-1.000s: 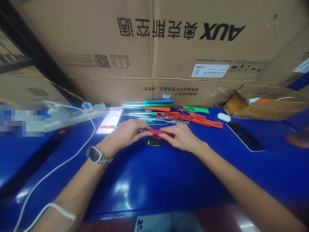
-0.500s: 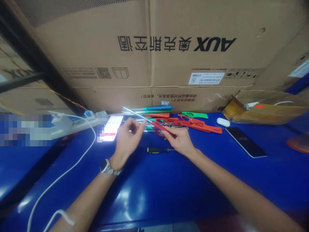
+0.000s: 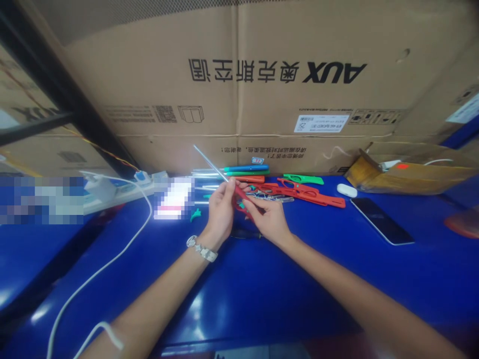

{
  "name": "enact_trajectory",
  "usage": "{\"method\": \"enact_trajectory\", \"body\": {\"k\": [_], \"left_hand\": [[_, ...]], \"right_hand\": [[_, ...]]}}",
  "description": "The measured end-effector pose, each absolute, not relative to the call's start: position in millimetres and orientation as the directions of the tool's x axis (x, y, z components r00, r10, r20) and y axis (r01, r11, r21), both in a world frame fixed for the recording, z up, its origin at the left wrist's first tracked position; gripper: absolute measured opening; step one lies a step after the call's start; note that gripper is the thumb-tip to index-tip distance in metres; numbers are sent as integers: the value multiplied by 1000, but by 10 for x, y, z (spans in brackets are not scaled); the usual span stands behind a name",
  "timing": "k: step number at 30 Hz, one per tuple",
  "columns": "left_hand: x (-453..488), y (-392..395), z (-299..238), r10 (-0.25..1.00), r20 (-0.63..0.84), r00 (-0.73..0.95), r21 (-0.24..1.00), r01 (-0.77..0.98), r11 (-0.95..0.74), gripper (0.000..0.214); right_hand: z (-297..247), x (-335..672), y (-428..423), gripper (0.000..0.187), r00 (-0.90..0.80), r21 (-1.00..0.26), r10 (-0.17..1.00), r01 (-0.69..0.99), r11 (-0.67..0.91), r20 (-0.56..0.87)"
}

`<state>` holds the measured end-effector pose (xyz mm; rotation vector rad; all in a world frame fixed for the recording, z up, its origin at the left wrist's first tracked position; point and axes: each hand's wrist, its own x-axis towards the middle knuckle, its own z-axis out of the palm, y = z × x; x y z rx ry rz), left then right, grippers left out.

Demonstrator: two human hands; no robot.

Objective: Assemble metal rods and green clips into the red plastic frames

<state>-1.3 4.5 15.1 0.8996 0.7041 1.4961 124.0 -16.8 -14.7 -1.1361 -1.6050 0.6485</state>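
Note:
A red long-necked lighter (image 3: 242,193) is held between both hands over the table, its thin metal tube slanting up and away to the left. My left hand (image 3: 220,212) is closed around the lighter where tube and handle meet. Nearer its rear end, my right hand (image 3: 268,219) pinches the red handle between thumb and fingers. Just below the hands lies a dark screwdriver (image 3: 245,234), partly hidden. Behind them are a blue lighter (image 3: 246,168), several metal tubes and red handle shells (image 3: 295,192). A small green piece (image 3: 195,215) lies left of my left hand.
A green shell (image 3: 305,179) lies at the back. To the right are a white earphone case (image 3: 347,190), a dark phone (image 3: 381,221) and an open brown container (image 3: 411,164). A white cable (image 3: 112,259) curves across the left. Behind stands a large cardboard box (image 3: 262,30).
My left hand has moved right and closed on the red lighter. Its lit-phone side is uncovered, and the green piece shows. My right hand keeps hold of the handle, slightly further left.

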Motion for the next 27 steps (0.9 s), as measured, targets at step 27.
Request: {"method": "enact_trajectory", "body": {"k": [27], "left_hand": [[-211, 165, 218, 992, 99, 84, 827, -561, -35, 35]], "right_hand": [[-74, 1340, -149, 35, -244, -939, 935, 162, 302, 259]]}}
